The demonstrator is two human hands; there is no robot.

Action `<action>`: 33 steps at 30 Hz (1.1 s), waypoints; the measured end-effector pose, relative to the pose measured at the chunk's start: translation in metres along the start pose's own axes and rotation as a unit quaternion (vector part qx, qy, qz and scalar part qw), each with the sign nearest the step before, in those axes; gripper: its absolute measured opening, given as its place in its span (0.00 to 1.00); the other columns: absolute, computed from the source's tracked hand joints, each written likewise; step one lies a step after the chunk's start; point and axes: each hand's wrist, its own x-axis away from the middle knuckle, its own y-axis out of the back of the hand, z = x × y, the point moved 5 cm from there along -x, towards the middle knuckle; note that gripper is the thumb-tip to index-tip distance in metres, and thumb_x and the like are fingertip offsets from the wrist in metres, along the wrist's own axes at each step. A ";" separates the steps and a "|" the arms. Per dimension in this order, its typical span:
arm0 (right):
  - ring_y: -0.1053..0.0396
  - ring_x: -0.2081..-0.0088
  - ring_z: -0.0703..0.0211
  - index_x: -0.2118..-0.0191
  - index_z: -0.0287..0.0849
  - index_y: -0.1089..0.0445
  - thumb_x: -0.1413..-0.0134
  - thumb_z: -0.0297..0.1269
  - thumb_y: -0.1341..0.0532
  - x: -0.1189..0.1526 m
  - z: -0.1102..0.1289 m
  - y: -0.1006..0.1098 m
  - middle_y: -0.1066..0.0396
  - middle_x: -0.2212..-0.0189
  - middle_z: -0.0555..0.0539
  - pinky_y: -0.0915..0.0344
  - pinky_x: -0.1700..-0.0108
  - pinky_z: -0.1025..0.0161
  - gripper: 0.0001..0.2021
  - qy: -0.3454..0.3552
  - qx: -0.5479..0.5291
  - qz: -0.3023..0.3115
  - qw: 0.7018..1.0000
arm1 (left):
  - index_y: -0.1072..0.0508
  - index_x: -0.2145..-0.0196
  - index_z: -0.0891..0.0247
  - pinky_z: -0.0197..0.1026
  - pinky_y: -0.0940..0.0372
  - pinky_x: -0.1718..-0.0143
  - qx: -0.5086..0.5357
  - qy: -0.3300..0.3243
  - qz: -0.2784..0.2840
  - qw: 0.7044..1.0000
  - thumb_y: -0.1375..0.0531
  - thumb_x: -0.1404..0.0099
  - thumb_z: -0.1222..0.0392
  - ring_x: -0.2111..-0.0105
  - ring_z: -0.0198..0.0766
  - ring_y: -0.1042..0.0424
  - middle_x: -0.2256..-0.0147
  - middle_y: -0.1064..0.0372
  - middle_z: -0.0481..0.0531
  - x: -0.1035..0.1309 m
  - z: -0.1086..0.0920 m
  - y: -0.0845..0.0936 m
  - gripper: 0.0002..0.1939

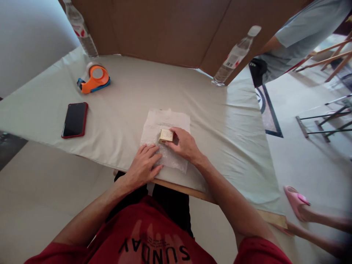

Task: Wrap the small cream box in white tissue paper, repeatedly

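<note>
A small gold-coloured box [166, 135] with fine print on its top rests on a sheet of bubble wrap [167, 118]. My right hand [184, 145] grips the box from its right side, thumb and fingers closed about it. Flat on the lower left edge of the bubble wrap lies my left hand [146, 161], fingers stretched out with nothing in them. The sheet is spread out near the front edge of the cloth-covered table [123, 113].
An orange and blue tape dispenser [96, 79] and a phone in a red case [75, 120] lie to the left. Two water bottles [82, 33] brace a tall cardboard panel [165, 29] at the back. Beyond the right edge, another person [299, 40] stands close.
</note>
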 end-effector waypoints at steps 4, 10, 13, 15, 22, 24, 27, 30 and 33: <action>0.27 0.55 0.47 0.48 0.44 0.32 0.48 0.41 0.32 0.000 -0.008 0.000 0.23 0.53 0.40 0.32 0.51 0.51 0.21 0.002 -0.014 0.018 1.000 | 0.24 0.52 0.63 0.63 0.40 0.36 0.006 -0.001 -0.028 1.000 0.40 0.34 0.64 0.41 0.54 0.30 0.45 0.26 0.62 0.008 0.008 0.006 0.13; 0.27 0.58 0.50 0.51 0.44 0.31 0.50 0.42 0.31 -0.004 -0.006 0.005 0.23 0.55 0.42 0.34 0.55 0.55 0.20 0.000 -0.027 0.059 0.998 | 0.24 0.54 0.62 0.62 0.40 0.36 0.007 0.001 -0.022 1.000 0.42 0.36 0.68 0.41 0.51 0.30 0.44 0.27 0.60 0.011 0.012 0.006 0.13; 0.28 0.59 0.50 0.53 0.44 0.31 0.51 0.42 0.31 -0.004 -0.004 0.006 0.23 0.57 0.43 0.35 0.56 0.55 0.20 -0.003 -0.030 0.068 0.997 | 0.25 0.55 0.62 0.62 0.41 0.36 0.002 0.004 -0.020 1.000 0.43 0.36 0.69 0.41 0.52 0.31 0.45 0.27 0.61 0.008 0.010 0.005 0.14; 0.28 0.59 0.50 0.53 0.44 0.31 0.52 0.42 0.30 -0.001 -0.003 0.008 0.23 0.57 0.43 0.35 0.56 0.55 0.20 -0.007 -0.036 0.067 0.997 | 0.25 0.56 0.61 0.62 0.41 0.36 -0.002 0.009 -0.020 1.000 0.43 0.37 0.69 0.41 0.52 0.30 0.46 0.26 0.60 0.007 0.009 0.004 0.14; 0.28 0.55 0.47 0.51 0.46 0.31 0.50 0.45 0.31 0.005 -0.003 0.007 0.23 0.54 0.42 0.37 0.52 0.53 0.22 0.001 -0.012 0.045 0.999 | 0.24 0.61 0.60 0.60 0.40 0.38 -0.023 0.027 -0.026 0.999 0.44 0.37 0.71 0.53 0.47 0.27 0.58 0.25 0.56 0.006 0.007 0.011 0.11; 0.29 0.55 0.46 0.51 0.46 0.31 0.51 0.46 0.31 0.005 -0.004 0.004 0.23 0.54 0.42 0.37 0.52 0.52 0.22 0.002 0.013 0.052 0.999 | 0.24 0.60 0.60 0.60 0.39 0.38 -0.031 0.025 -0.028 0.999 0.43 0.37 0.70 0.54 0.47 0.28 0.59 0.26 0.56 0.006 0.006 0.013 0.11; 0.28 0.54 0.45 0.50 0.45 0.31 0.50 0.46 0.31 0.004 -0.004 0.001 0.23 0.54 0.41 0.37 0.52 0.52 0.22 0.001 0.024 0.062 0.998 | 0.24 0.61 0.61 0.60 0.38 0.39 -0.040 0.015 -0.043 0.998 0.42 0.37 0.69 0.54 0.48 0.29 0.57 0.28 0.57 0.006 0.004 0.015 0.10; 0.28 0.51 0.43 0.48 0.44 0.31 0.50 0.45 0.31 0.004 -0.005 0.004 0.24 0.51 0.39 0.36 0.48 0.47 0.24 -0.005 0.010 0.066 0.998 | 0.23 0.64 0.61 0.58 0.37 0.41 -0.030 0.005 -0.067 0.997 0.42 0.35 0.69 0.54 0.47 0.30 0.56 0.28 0.58 0.002 0.003 0.018 0.08; 0.29 0.47 0.43 0.41 0.45 0.34 0.48 0.51 0.32 0.007 0.001 0.021 0.29 0.43 0.38 0.34 0.46 0.46 0.31 0.006 -0.070 0.066 0.995 | 0.24 0.64 0.61 0.54 0.33 0.46 0.015 0.030 -0.099 0.995 0.42 0.35 0.67 0.54 0.47 0.29 0.57 0.27 0.57 -0.010 0.009 0.028 0.07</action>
